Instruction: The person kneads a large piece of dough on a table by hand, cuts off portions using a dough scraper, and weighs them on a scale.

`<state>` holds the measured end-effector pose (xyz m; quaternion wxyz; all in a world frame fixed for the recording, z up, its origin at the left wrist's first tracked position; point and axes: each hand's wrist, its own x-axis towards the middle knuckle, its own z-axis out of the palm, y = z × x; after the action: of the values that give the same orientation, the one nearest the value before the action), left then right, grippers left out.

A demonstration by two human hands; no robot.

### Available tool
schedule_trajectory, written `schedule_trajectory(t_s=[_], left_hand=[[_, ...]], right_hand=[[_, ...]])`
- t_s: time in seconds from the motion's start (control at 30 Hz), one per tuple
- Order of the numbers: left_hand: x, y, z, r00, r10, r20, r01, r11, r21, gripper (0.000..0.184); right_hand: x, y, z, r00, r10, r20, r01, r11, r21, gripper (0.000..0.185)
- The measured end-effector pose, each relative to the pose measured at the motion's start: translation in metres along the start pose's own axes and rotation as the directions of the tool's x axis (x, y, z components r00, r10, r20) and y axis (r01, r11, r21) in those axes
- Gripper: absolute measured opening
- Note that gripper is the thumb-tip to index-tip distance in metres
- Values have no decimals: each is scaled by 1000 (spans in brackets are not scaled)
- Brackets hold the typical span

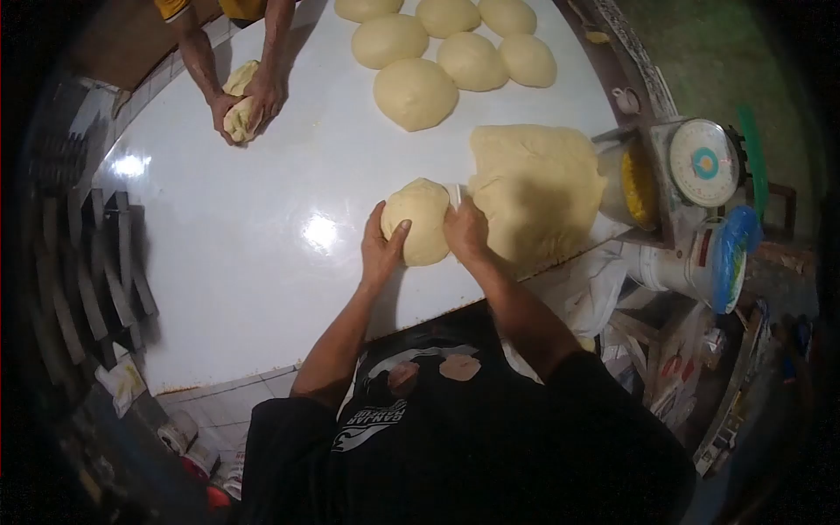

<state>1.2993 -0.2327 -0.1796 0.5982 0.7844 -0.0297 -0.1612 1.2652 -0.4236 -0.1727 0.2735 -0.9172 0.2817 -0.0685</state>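
A rounded piece of dough (418,223) rests on the white table in front of me. My left hand (383,245) cups its left side, thumb on top and fingers curled around the edge. My right hand (466,229) is closed on a pale, flat dough scraper (455,194), which stands between this piece and a large slab of dough (538,188). The knuckles of that hand come close to the slab's left edge. Most of the scraper is hidden by my fingers.
Several smooth dough balls (416,94) sit at the far side of the table (236,289). A co-worker's hands (245,112) press dough at the upper left. On the right are a dial scale (703,163), a container with something yellow (637,185) and a bucket (700,258).
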Motion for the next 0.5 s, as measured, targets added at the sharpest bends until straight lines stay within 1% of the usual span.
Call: schedule_trajectory(t_s=[0.03,0.07,0.1,0.13,0.17,0.2,0.23,0.27,0.3,0.33,0.37,0.4,0.43,0.5], left_hand=[[0,10,8,999,-22,-36,20,998,-64,66],[-4,19,9,998,-41,-50,34,992,-120,68],[-7,25,4,999,-26,-31,23,995,-97,68],[6,37,3,982,-172,80,190,896,-402,65],[20,50,0,934,-268,237,358,683,-637,63],[27,58,-2,933,-223,282,359,638,-681,60],[37,70,-2,938,-198,284,342,655,-674,60],[42,81,0,890,-155,429,447,486,-751,61],[49,96,8,819,-78,568,562,306,-768,62],[57,130,22,820,-69,568,553,354,-755,66],[66,166,39,796,-39,604,571,381,-728,66],[75,205,60,790,26,613,541,442,-715,63],[85,241,83,774,97,625,508,495,-705,61],[113,314,139,658,199,726,536,553,-638,59]], right_hand=[[10,-5,12,998,22,66,-18,998,-68,31],[13,-5,14,998,36,61,-33,998,-46,31],[17,-4,5,954,115,276,-156,979,129,31],[37,-3,-5,876,106,470,-263,923,282,30],[44,-2,-16,893,81,442,-238,920,312,30],[36,8,-24,893,48,448,-348,706,617,35],[29,20,-34,893,7,450,-417,390,821,42],[23,26,-64,832,7,555,-550,145,823,36],[19,30,-97,769,-22,639,-637,-111,763,30],[17,50,-112,793,-10,609,-605,-133,785,30],[18,74,-124,810,3,587,-582,-125,804,33],[19,95,-139,831,24,555,-549,-117,827,37],[17,117,-147,866,58,497,-487,-134,863,37],[16,157,-161,818,168,550,-556,-11,831,38]])
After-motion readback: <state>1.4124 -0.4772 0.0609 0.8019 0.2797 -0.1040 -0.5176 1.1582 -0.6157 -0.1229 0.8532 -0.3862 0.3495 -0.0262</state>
